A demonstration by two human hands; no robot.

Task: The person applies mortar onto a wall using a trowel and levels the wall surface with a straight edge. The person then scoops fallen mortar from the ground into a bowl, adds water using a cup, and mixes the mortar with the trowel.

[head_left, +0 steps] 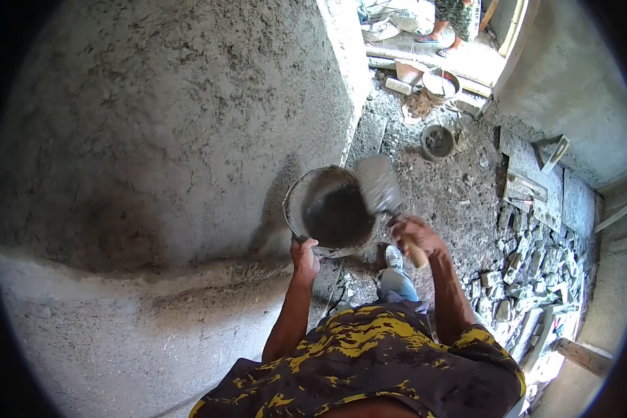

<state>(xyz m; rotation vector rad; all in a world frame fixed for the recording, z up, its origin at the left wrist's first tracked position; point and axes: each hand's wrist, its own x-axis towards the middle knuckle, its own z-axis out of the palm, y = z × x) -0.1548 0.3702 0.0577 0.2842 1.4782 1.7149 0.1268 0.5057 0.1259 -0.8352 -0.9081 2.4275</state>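
My left hand grips the near rim of a round bucket, tilted so that its mouth faces up at me. Grey wet mortar lies inside it. In my right hand is the wooden handle of a trowel, its broad blade smeared grey and slightly blurred by motion. The blade is at the bucket's right rim; whether they touch I cannot tell. Left of the bucket rises a wall with rough, damp-looking grey plaster, and the bucket's shadow falls on it.
A small bucket stands on the rubble-strewn floor, with a larger pail farther off by the doorway. Another person's legs show outside. At right lie boards, a float and broken bricks.
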